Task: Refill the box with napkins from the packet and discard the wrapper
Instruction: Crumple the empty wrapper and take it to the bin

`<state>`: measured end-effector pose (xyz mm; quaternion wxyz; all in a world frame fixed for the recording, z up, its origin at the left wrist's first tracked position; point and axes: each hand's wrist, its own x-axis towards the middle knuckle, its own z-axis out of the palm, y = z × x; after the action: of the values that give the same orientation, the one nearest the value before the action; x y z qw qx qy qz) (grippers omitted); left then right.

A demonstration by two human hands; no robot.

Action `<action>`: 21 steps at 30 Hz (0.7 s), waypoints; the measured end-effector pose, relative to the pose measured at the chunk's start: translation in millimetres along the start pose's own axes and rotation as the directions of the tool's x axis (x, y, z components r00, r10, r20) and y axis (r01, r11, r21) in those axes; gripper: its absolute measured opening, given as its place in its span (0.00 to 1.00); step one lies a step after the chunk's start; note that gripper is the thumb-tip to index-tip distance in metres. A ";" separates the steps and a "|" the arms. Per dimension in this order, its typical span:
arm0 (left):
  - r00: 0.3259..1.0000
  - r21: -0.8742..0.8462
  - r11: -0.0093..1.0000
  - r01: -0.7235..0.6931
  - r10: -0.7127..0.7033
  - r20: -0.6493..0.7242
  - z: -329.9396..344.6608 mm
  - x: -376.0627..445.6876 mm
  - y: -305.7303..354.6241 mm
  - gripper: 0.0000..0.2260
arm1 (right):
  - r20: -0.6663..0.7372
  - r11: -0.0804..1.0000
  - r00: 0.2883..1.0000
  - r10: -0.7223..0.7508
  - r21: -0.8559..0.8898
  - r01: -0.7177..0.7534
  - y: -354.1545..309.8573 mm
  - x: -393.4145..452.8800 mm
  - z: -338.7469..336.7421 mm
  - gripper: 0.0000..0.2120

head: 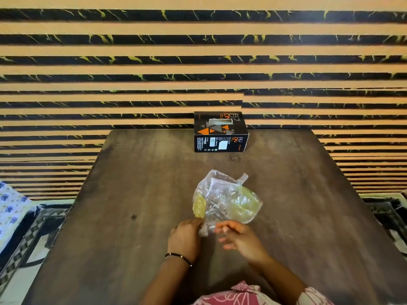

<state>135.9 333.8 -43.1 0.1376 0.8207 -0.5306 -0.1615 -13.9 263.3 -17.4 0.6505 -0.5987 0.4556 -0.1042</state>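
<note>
A clear crumpled plastic wrapper point(226, 198) with yellow-green print lies on the dark table point(110, 216), near the middle. My left hand point(186, 237) pinches its near left corner. My right hand point(239, 237) hovers just right of that corner, blurred, fingers spread, touching or almost touching the plastic. I cannot tell whether napkins remain inside the wrapper. A black box point(221, 132) with orange and grey triangles stands at the table's far edge against the wall, a slot with something pale visible in its top.
A striped tan and black wall point(198, 62) rises right behind the table. A blue flowered cloth point(11, 208) lies at the far left, patterned flooring on both sides. A pink printed garment point(242, 296) shows at the bottom edge.
</note>
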 end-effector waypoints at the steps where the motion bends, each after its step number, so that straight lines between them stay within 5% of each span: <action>1: 0.999 -0.080 0.996 -0.024 0.021 -0.041 1.5 1.4 -2.7 0.16 | -0.096 1.000 0.995 -0.030 -0.005 0.030 2.1 1.5 -6.2 0.11; 4: 0.976 -0.389 0.902 -0.188 0.126 -0.178 7.7 -1.9 -0.1 0.15 | -0.218 0.985 0.972 -0.086 -0.162 0.051 2.7 -3.3 -18.9 0.18; 7: 0.954 -0.558 0.776 -0.295 0.204 -0.220 1.8 -12.1 20.0 0.12 | -0.061 0.998 0.996 -0.061 -0.014 0.060 -1.0 -13.0 -18.4 0.33; 10: 0.936 -0.672 0.653 -0.348 0.279 -0.214 -1.0 -17.2 34.2 0.12 | 0.006 0.992 0.996 -0.088 0.095 0.087 -0.1 -27.3 -18.6 0.26; 15: 0.961 -0.754 0.596 -0.275 0.151 -0.231 4.3 -21.9 57.4 0.23 | -0.154 0.956 0.982 -0.109 0.253 0.145 10.6 -51.9 -28.2 0.20; 18: 0.962 -0.833 0.500 -0.236 0.239 -0.129 15.7 -26.5 71.7 0.25 | -0.209 0.968 0.972 -0.103 0.203 0.146 19.2 -63.9 -40.4 0.12; 21: 0.967 -0.866 0.476 -0.155 0.252 -0.034 24.2 -37.8 89.8 0.20 | -0.226 0.986 0.971 -0.081 0.125 0.112 22.0 -79.2 -52.8 0.15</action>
<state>37.2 331.3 -24.9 0.5201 0.5645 -0.4785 -0.4265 -105.4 286.9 7.4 0.6299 -0.5588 0.4868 -0.2324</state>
